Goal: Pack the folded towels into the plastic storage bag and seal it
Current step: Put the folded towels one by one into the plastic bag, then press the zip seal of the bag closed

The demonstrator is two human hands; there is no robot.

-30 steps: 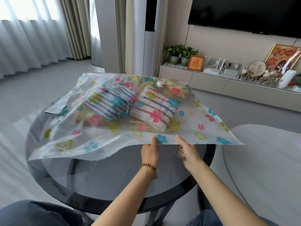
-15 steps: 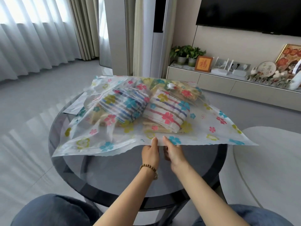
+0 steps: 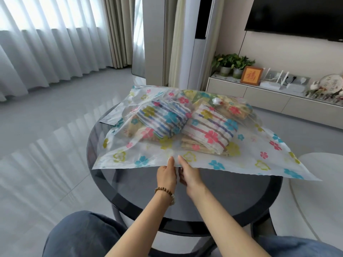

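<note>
I'm watching the head view. Both hands are at the near edge of the plastic storage bag [image 3: 250, 156], about the middle of that edge. The left hand [image 3: 166, 175] pinches the edge with the thumb on top and the fingers curled under the plastic. The right hand [image 3: 189, 176] has the same grip just beside it, and the two thumbs are nearly touching. There's a bead bracelet [image 3: 165, 191] on the left wrist. The bag is translucent white with a coloured flower print and lies flat across a round dark glass table [image 3: 232, 191]; its near right corner sticks out past the table rim. The towels are inside the bag, toward its far half. The blue striped towel [image 3: 163, 119] is on the left and the pink striped towel [image 3: 209, 130] is touching it on the right, both sitting on flatter yellowish folded pieces. One more yellowish towel [image 3: 235, 110] is behind them. A white valve cap [image 3: 216, 102] is on the bag's top face near the far edge. I can't tell whether the near edge is zipped closed. The person's knees in blue jeans [image 3: 79, 236] are at the bottom of the frame. In the background are sheer curtains [image 3: 46, 52] on the left, a wall TV [image 3: 297, 15], and a low cabinet [image 3: 269, 97] with potted plants [image 3: 232, 62] and an orange framed picture [image 3: 251, 76].
</note>
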